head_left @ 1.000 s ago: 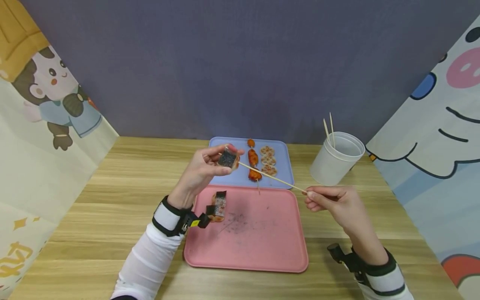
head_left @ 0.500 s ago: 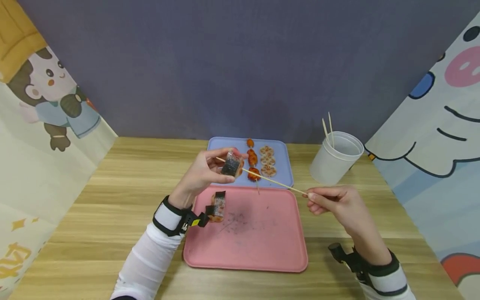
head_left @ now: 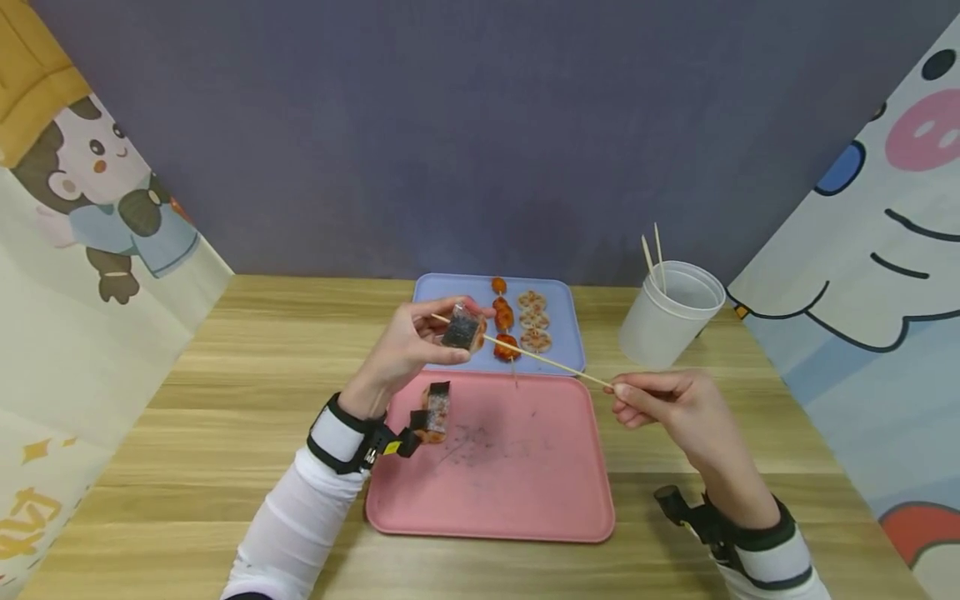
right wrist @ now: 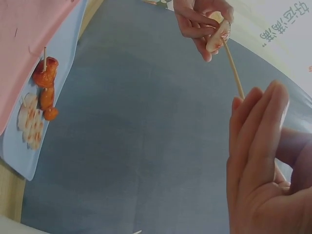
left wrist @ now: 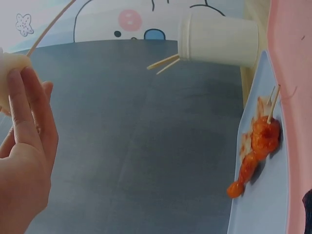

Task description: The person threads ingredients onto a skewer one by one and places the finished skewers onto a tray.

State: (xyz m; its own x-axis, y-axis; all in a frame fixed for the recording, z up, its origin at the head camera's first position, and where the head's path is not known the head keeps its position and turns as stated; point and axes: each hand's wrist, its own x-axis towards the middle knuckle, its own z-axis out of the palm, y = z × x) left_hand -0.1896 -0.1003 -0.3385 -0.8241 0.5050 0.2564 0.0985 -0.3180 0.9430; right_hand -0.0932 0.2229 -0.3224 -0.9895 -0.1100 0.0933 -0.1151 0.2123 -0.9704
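My left hand [head_left: 405, 342] pinches a rice cake piece wrapped in dark seaweed [head_left: 462, 327] between thumb and fingers, above the blue tray's left part. A thin bamboo skewer [head_left: 543, 360] runs through or behind this piece; its tip shows on the far left side. My right hand [head_left: 667, 404] pinches the skewer's other end between thumb and index finger, right of the trays. Below my left hand, another seaweed-wrapped rice cake piece [head_left: 438, 402] lies on the pink tray [head_left: 525, 492]. In the right wrist view, the held piece [right wrist: 218, 38] shows a pale, browned face.
Behind the pink tray lies a blue tray [head_left: 566, 308] with a skewer of orange-red glazed pieces [head_left: 503, 315] and a skewer of pale round slices [head_left: 535, 320]. A white tub [head_left: 667, 321] with a few skewers stands at right. A grey wall panel [head_left: 480, 142] closes off the back.
One second ago the skewer showed only to the right of the held piece; now its tip also sticks out left. The piece has shifted slightly right and down. My right hand is almost still.
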